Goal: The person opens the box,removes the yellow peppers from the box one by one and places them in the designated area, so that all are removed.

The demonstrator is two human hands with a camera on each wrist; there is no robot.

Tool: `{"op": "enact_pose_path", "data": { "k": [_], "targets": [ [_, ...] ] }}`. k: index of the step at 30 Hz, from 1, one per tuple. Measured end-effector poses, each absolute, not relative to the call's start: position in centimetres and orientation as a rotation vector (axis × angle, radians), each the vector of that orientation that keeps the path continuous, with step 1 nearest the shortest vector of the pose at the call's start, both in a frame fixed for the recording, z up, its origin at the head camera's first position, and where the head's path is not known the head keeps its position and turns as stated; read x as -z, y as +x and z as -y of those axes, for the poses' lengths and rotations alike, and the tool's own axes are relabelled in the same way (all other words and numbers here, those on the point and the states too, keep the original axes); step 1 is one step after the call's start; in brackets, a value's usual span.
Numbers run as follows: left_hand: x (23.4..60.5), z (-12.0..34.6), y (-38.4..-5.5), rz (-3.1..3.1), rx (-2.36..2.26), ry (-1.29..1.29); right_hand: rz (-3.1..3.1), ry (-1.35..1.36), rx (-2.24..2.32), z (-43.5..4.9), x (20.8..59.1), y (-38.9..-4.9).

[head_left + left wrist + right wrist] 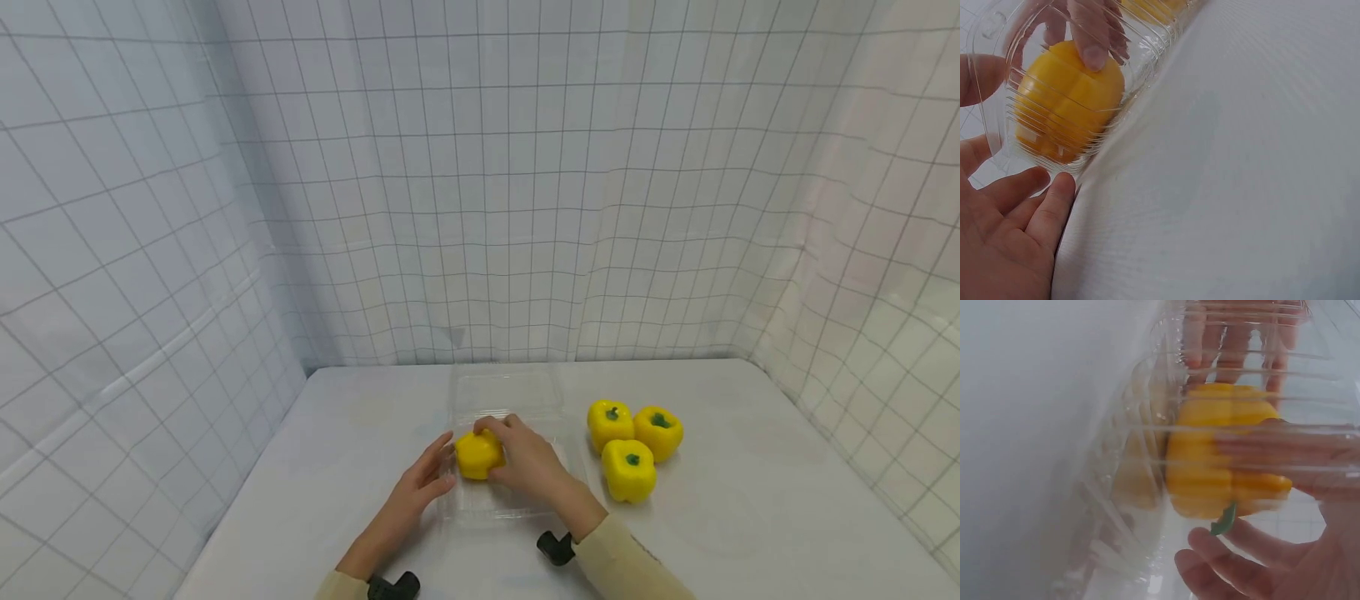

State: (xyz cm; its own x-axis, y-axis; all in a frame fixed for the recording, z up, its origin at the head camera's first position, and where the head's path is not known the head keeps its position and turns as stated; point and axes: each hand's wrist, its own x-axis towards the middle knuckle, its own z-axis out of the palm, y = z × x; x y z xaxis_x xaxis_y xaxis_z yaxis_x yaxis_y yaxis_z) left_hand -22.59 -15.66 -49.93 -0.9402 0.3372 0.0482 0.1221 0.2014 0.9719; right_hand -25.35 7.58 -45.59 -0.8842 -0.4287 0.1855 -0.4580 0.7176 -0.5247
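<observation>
A yellow bell pepper (478, 456) is inside the left part of a clear plastic clamshell container (480, 510). My right hand (531, 458) reaches in from above and grips it between thumb and fingers. In the right wrist view the pepper (1200, 469) lies on its side, its green stem (1225, 520) near the fingertips. Against the container's left side rests my left hand (412, 493), fingers extended and slightly bent. The left wrist view shows the left fingertips (1057, 194) by the container's lower edge, with the pepper (1069, 103) visible through the ribbed wall.
Three more yellow bell peppers stand grouped right of the container: one at the back left (609, 423), one at the back right (658, 433), one in front (629, 472). The container's lid (506, 392) lies folded back behind. White gridded cloth (480, 183) surrounds the white table (750, 500).
</observation>
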Motion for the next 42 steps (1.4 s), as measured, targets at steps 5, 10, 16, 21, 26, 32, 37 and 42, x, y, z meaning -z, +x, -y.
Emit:
{"op": "enact_pose_path", "data": {
  "k": [5,10,16,21,26,32,37,42],
  "targets": [
    [49.96,15.64,-22.63,-2.306,-1.819,0.451,2.87,0.738,-0.908,-7.37,45.87,-25.57],
    [50.09,15.67,-22.64,-2.316,-1.813,0.461,2.863,0.757,-0.923,-7.34,45.95,-25.58],
    [50.19,15.66,-22.65,-2.318,-1.805,0.461,2.85,0.761,-0.963,-7.38,45.84,-25.35],
    [50.27,15.68,-22.83,-2.323,-1.799,0.471,2.837,0.779,-0.998,-7.48,45.76,-25.22],
    [50.25,15.76,-23.01,-2.317,-1.806,0.453,2.839,0.816,-1.013,-7.76,45.77,-25.3],
    [50.42,15.81,-23.04,-2.305,-1.81,0.444,2.854,0.814,-1.058,-7.93,45.74,-25.27],
    [50.58,15.74,-23.0,-2.319,-1.791,0.418,2.855,0.815,-1.104,-7.96,45.75,-24.94],
    [50.48,15.68,-22.91,-2.326,-1.786,0.424,2.83,0.821,-1.163,-8.01,45.69,-24.73]
  ]
}}
